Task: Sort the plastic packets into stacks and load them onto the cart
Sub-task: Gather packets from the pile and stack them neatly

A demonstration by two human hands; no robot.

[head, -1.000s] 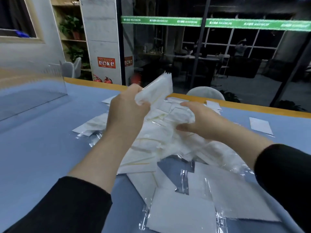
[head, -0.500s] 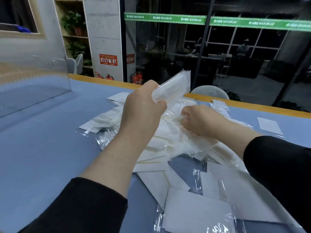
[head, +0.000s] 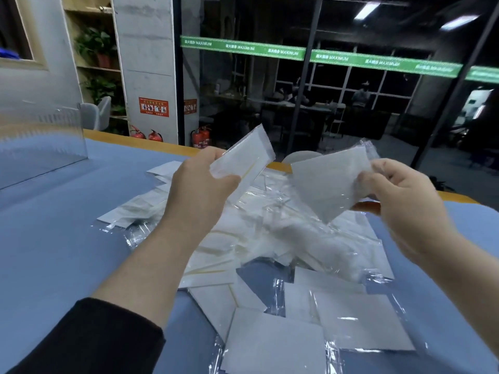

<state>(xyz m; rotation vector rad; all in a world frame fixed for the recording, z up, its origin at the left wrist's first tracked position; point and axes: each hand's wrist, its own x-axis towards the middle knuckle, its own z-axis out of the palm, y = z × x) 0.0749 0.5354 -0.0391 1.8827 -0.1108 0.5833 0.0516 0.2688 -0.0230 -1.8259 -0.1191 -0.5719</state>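
Observation:
A loose heap of clear plastic packets with white inserts (head: 270,238) covers the middle of the blue table (head: 54,252). My left hand (head: 201,184) grips a small stack of packets (head: 243,159), held up on edge above the heap. My right hand (head: 405,195) pinches a single packet (head: 328,182) by its right side, lifted clear of the heap and tilted. The two held items are apart, with a gap between them. No cart is in view.
A clear acrylic panel (head: 40,141) stands on the table at the far left. The table's orange far edge (head: 151,144) runs behind the heap. A pale chair back (head: 299,157) shows beyond it. Flat packets (head: 275,344) lie near the front edge.
My right hand has drawn a single packet out of the heap and raised it to the right. My left hand has lifted its stack a little higher.

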